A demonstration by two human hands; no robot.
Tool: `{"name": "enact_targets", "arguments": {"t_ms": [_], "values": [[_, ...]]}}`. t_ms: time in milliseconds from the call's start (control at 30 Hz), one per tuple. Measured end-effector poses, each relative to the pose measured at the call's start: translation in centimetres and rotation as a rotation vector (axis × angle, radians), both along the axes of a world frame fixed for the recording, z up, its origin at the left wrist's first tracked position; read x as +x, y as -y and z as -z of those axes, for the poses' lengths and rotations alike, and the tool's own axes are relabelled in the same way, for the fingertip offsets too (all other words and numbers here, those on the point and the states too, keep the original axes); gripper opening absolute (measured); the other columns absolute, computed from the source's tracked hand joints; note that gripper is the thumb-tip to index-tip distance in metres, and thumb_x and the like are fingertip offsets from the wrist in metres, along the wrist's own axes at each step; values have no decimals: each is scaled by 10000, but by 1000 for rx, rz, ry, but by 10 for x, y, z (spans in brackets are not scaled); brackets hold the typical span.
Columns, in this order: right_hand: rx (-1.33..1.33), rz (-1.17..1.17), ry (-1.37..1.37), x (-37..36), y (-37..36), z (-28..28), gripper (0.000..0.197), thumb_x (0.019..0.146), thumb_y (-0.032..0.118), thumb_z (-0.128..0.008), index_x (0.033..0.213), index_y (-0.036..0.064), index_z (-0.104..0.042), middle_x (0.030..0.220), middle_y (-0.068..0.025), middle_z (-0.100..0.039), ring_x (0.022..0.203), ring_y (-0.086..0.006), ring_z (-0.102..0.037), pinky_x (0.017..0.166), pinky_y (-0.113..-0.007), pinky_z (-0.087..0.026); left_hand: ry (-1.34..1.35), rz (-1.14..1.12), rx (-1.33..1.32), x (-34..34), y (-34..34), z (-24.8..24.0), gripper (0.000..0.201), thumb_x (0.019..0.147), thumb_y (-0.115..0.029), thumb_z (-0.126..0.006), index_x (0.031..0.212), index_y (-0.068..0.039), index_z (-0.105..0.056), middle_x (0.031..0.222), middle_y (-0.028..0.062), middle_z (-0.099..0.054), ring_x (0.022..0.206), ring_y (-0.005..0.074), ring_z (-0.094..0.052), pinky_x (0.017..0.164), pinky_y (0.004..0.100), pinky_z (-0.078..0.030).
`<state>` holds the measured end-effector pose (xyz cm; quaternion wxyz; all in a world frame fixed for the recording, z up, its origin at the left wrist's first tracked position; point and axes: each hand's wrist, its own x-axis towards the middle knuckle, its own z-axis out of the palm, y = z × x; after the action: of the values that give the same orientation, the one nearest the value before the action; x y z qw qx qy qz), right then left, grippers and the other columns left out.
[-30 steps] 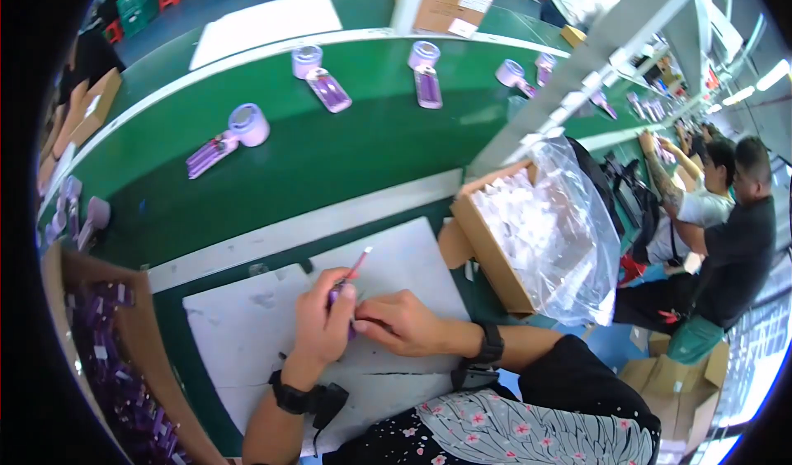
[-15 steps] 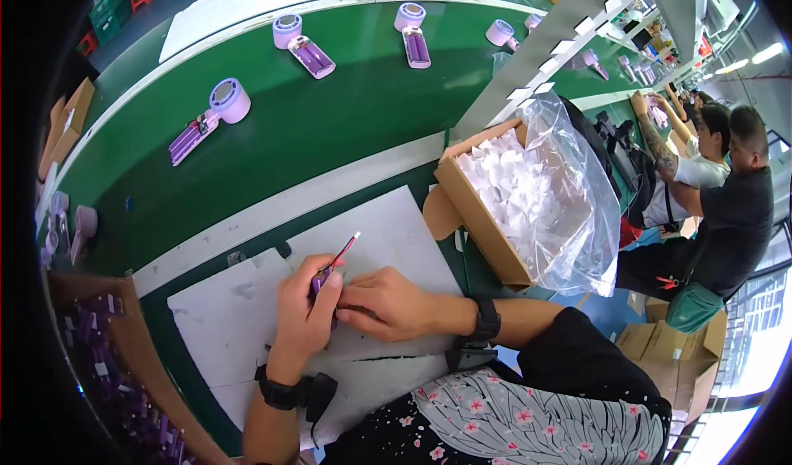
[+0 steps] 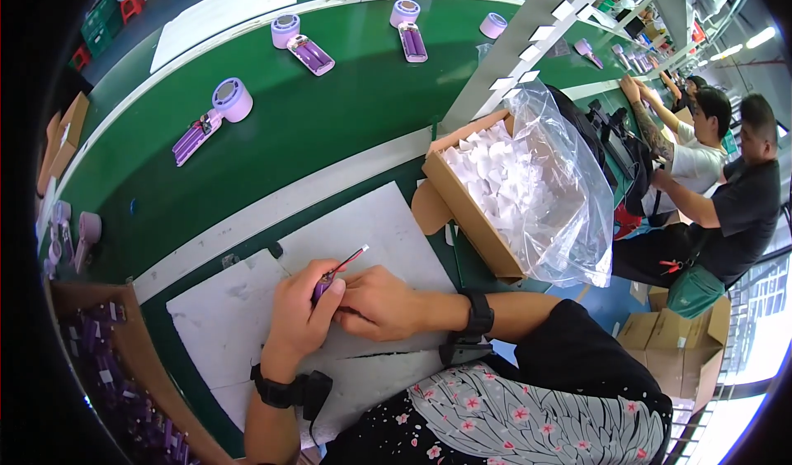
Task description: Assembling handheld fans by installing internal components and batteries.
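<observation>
My left hand (image 3: pixel 299 310) is wrapped around a small purple battery pack (image 3: pixel 322 287). Thin red and black wires (image 3: pixel 350 259) rise from the pack's top to a white plug. Close against it, my right hand (image 3: pixel 381 302) has its fingers curled inward at the pack's lower part; whether they pinch anything is hidden. Both hands are over grey-white foam sheets (image 3: pixel 216 302) on the green bench.
Lilac handheld fan bodies (image 3: pixel 310 55) lie along the green belt (image 3: pixel 330 110) beyond. An open carton (image 3: pixel 483 232) of white paper pieces stands at right, a metal post (image 3: pixel 503 69) behind it. A box (image 3: pixel 132 321) of purple packs is at lower left. Two people work at far right.
The wires and white plug now lean further right. My right fingers have shifted a little at the pack. The whole view has moved slightly.
</observation>
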<state>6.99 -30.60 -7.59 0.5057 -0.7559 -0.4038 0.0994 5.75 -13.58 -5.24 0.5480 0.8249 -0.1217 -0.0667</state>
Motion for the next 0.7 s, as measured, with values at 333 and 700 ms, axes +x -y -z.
{"name": "enact_targets", "arguments": {"t_ms": [333,700], "values": [[12,-49,-52,7,5,-2,138,815,139,-518,833,8,-560,792,-190,-594,741,-395,-581,677,-478,-469,-34,19,-9,5,0,-7,236,906,-209,-533,1006,-4,-595,680,100,-551,601,186,-527,578,308,-426],[-14,-113,-98,9,40,-8,105,822,88,-597,887,14,-634,779,-152,-633,683,-347,-608,615,-415,-488,53,28,-139,5,29,18,263,960,-290,-496,1052,-60,-586,746,165,-625,670,353,-614,597,406,-464]]}}
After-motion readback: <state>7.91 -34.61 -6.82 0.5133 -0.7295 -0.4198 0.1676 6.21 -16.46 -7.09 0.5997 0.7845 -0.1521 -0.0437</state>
